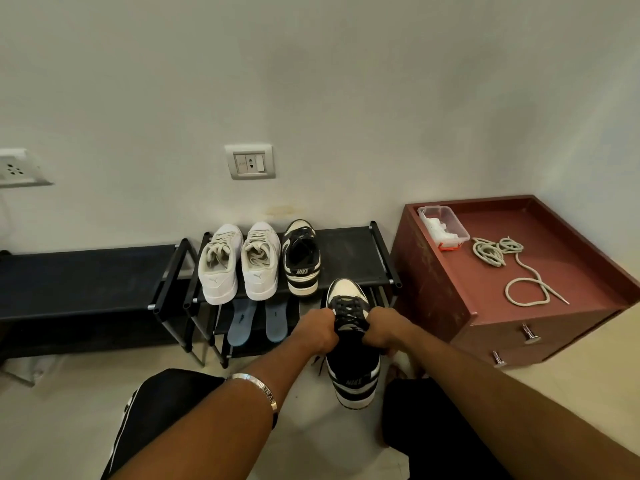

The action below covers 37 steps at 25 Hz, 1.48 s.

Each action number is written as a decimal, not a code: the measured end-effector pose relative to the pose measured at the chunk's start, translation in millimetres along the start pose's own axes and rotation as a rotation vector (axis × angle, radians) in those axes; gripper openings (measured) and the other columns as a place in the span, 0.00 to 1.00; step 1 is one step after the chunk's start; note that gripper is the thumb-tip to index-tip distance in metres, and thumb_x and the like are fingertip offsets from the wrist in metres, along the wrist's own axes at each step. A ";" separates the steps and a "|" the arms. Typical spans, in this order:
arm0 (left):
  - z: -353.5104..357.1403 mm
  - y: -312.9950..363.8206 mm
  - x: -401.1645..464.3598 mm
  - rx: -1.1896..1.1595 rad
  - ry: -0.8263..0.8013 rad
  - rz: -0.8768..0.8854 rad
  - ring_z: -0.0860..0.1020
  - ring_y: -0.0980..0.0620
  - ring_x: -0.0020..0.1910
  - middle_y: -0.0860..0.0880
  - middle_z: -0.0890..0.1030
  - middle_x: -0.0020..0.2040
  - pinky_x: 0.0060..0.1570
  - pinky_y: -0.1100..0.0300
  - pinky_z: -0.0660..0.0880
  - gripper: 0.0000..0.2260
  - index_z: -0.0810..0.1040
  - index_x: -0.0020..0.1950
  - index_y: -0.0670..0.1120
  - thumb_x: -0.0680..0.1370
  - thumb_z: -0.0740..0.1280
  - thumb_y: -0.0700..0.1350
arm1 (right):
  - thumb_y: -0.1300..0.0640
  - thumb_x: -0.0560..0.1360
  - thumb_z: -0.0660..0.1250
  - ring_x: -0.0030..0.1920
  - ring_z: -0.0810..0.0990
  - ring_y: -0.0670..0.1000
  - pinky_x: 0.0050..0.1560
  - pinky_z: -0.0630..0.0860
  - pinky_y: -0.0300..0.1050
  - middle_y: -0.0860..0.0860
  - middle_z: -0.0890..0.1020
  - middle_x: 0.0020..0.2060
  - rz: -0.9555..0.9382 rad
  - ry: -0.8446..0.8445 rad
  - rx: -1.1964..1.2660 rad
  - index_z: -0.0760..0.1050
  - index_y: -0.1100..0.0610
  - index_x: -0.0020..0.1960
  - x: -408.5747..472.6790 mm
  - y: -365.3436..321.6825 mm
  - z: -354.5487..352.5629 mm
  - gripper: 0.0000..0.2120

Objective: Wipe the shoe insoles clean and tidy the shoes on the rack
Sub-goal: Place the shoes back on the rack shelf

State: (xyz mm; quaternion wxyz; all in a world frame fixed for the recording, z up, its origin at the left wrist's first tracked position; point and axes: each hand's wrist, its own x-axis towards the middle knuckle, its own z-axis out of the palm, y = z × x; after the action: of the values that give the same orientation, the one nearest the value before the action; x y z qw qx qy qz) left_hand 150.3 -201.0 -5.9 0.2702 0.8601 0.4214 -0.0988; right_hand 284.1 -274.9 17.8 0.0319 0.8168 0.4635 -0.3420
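Sneaker (pixel 351 344), held off the floor just before the rack (pixel 346 252), is light with a stiff sole and soft upper, so I keep my left hand (pixel 320 329) and right hand (pixel 382 329) clenched on its laces, judging the heel a firmer hold.

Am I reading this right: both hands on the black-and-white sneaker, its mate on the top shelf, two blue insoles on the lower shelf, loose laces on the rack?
Not quite. The head view shows the loose laces on the red-brown cabinet, not the rack. The rest holds: left hand and right hand grip the black-and-white sneaker, its mate sits on the top shelf, two blue insoles lie on the lower shelf.
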 end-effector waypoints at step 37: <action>-89.6 -14.3 228.8 -0.085 0.114 -0.035 0.83 0.41 0.44 0.40 0.83 0.47 0.49 0.48 0.82 0.09 0.78 0.54 0.39 0.75 0.64 0.38 | 0.58 0.70 0.67 0.47 0.81 0.55 0.50 0.81 0.52 0.53 0.83 0.47 -0.155 0.312 0.034 0.78 0.54 0.58 213.7 0.8 -110.6 0.16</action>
State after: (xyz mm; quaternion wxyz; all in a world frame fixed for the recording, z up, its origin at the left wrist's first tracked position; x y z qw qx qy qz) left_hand 277.0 8.9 -27.5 0.2802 0.8444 0.4551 -0.0362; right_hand 415.1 -77.4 -23.6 -0.0808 0.8223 0.5185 -0.2201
